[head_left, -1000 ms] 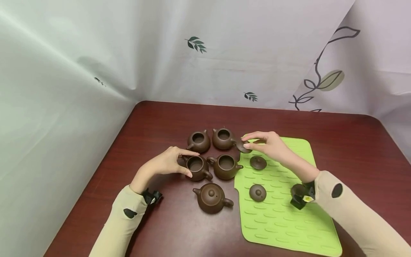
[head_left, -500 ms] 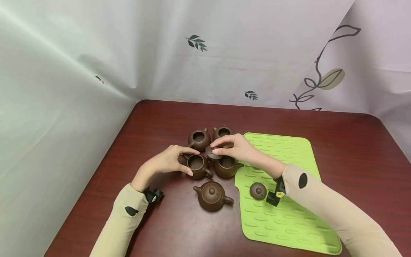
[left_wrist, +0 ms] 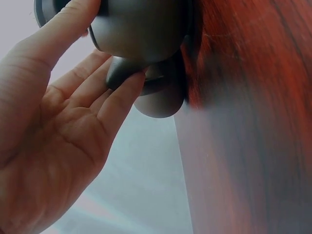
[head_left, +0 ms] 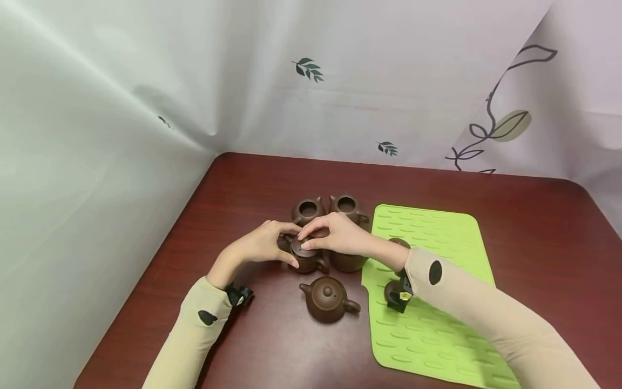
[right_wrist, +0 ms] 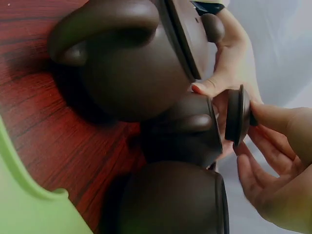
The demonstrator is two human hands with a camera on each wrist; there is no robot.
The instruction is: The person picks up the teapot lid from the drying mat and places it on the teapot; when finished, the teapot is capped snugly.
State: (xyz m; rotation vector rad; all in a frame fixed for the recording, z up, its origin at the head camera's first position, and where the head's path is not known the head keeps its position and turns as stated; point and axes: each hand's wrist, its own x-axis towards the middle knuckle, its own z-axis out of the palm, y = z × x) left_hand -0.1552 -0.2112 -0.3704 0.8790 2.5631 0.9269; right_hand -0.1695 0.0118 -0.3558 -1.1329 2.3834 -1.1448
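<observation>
My left hand (head_left: 257, 246) holds an uncovered brown clay teapot (head_left: 307, 266), thumb at the near side and fingers at the far side. In the left wrist view, its fingers lie around the spout (left_wrist: 121, 72). With thumb and fingertips, my right hand (head_left: 342, 235) pinches a teapot lid (right_wrist: 238, 117) by its knob. In the right wrist view the lid is tilted close over the teapot's mouth, a narrow gap between them. A second uncovered teapot (head_left: 347, 263) stands partly hidden under my right hand.
Two uncovered teapots, one left (head_left: 307, 219) and one right (head_left: 347, 205), stand behind the hands. A lidded teapot (head_left: 326, 302) stands in front. Lids (head_left: 399, 242) lie on the green mat (head_left: 427, 346) at right, partly covered by my right arm. White curtains (head_left: 340, 97) border the table.
My right hand has carried the lid leftward from the mat's back left corner, past the other teapots, to above the held teapot. My left hand has kept its hold.
</observation>
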